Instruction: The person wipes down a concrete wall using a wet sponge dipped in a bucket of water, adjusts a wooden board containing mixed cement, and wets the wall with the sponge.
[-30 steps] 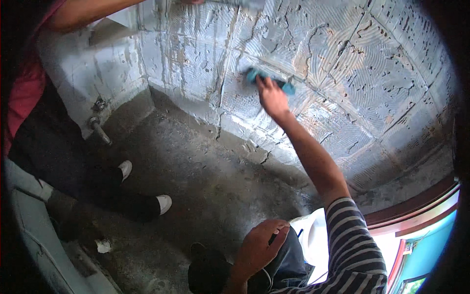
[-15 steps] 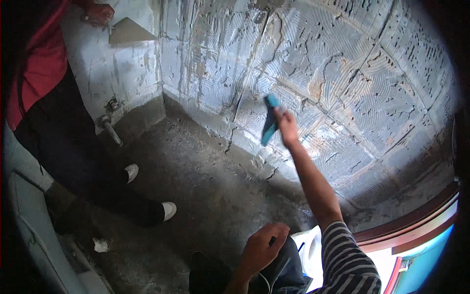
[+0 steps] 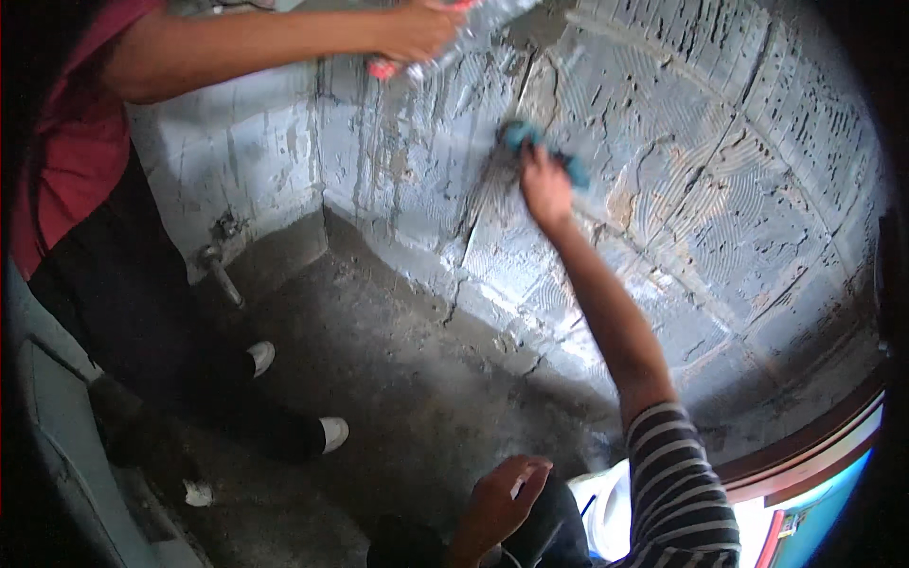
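My right hand point(image 3: 546, 194) grips a teal hand tool, which looks like a brush point(image 3: 574, 172), at its middle. The tool lies against the grey wall point(image 3: 663, 208), tilted across it; its working face is hidden. Ridged, combed mortar marks, cracks and pits cover the wall around it. My left hand point(image 3: 500, 504) rests by my dark-trousered knee, loosely bent, with a gap between thumb and fingers and nothing seen in it. At upper left, a co-worker's hand point(image 3: 421, 33) holds a red-handled tool with a shiny blade point(image 3: 473, 33), blurred, near the wall.
The co-worker, in a red top and dark trousers point(image 3: 142, 312), stands at the left. A pipe point(image 3: 223, 276) sticks out low near the corner. A white bucket point(image 3: 611, 516) stands beside my right arm. A pale scrap point(image 3: 198, 492) lies on the dark floor point(image 3: 379, 379).
My right hand has moved the teal tool up the wall and turned it. The co-worker's arm has reached right across the top with the red-handled tool. My left hand has hardly moved.
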A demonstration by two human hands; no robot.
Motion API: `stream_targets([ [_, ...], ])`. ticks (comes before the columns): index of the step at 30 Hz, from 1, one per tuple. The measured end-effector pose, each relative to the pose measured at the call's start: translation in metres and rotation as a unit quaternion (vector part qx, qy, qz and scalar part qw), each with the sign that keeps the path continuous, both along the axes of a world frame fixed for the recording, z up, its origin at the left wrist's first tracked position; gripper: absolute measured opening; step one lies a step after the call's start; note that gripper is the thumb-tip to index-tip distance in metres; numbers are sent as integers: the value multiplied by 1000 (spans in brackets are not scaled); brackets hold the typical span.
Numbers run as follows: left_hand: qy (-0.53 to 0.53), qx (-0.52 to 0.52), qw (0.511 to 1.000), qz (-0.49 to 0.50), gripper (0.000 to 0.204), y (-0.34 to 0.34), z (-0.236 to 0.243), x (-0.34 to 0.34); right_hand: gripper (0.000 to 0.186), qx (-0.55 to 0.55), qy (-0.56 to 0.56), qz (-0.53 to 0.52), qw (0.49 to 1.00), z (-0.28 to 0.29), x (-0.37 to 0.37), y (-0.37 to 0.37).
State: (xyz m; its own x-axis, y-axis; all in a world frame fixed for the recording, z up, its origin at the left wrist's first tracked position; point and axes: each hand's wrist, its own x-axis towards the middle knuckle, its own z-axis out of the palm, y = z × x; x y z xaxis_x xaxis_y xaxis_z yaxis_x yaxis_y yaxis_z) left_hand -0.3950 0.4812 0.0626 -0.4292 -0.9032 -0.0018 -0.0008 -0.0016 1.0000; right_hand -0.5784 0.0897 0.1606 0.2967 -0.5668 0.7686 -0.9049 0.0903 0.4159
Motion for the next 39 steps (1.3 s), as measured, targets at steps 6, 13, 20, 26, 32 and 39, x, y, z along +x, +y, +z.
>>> stream_targets([
  [6,-26,-22,999,19,36,31,-27,-23,37,193,-6,20,981,-139,-47,17],
  [13,-29,-2,1000,3,49,42,-27,-24,26,379,-95,128,912,-251,-107,116],
  [20,22,-109,993,41,32,40,-16,-32,21,401,-379,162,818,-268,-228,243],
  [26,-39,-73,996,21,32,34,-1,-46,35,177,-726,103,657,-254,-355,434],
  [32,-49,-40,998,-18,32,31,-1,-57,40,165,-861,193,441,-255,-402,601],
  [39,-88,-70,994,-3,28,37,-9,-66,40,270,-901,-53,335,-306,-317,647],
])
